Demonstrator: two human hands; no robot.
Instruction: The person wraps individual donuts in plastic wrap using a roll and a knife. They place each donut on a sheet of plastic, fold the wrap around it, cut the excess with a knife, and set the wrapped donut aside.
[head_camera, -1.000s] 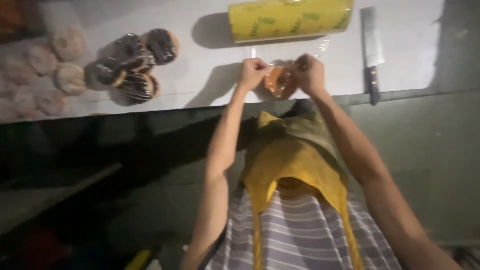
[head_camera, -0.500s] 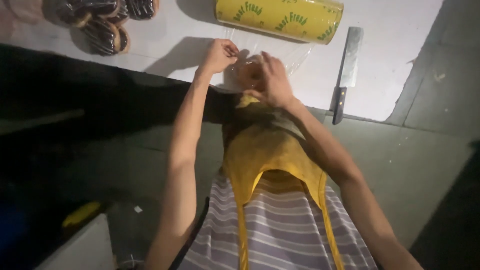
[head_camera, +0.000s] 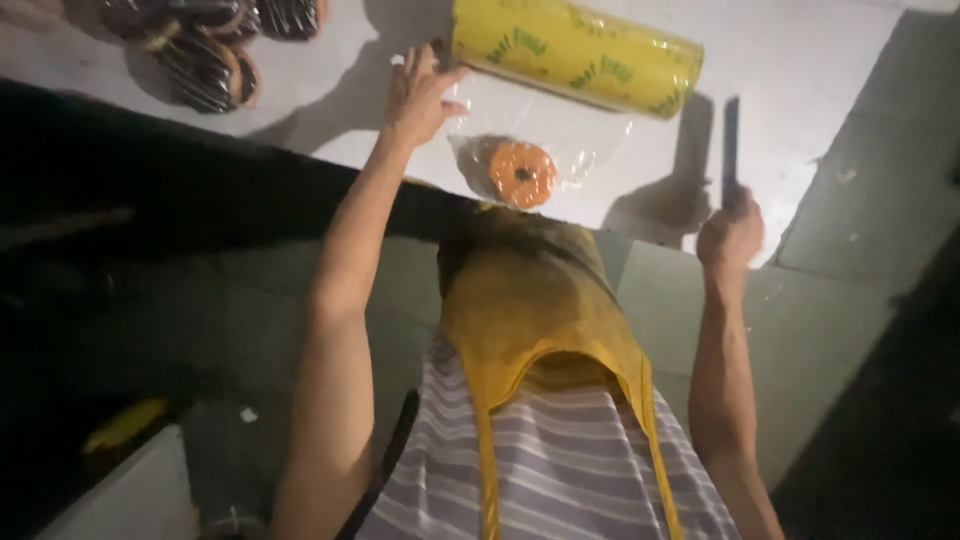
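Right hand grips knife at table edge; left hand open on yellow roll.

Your left arm stretches forward, its hand flat with fingers spread, touching the near end of the yellow roll of cling film. Your right arm is bent at the elbow, its hand fisted around a knife handle, right of that roll and nearer you.
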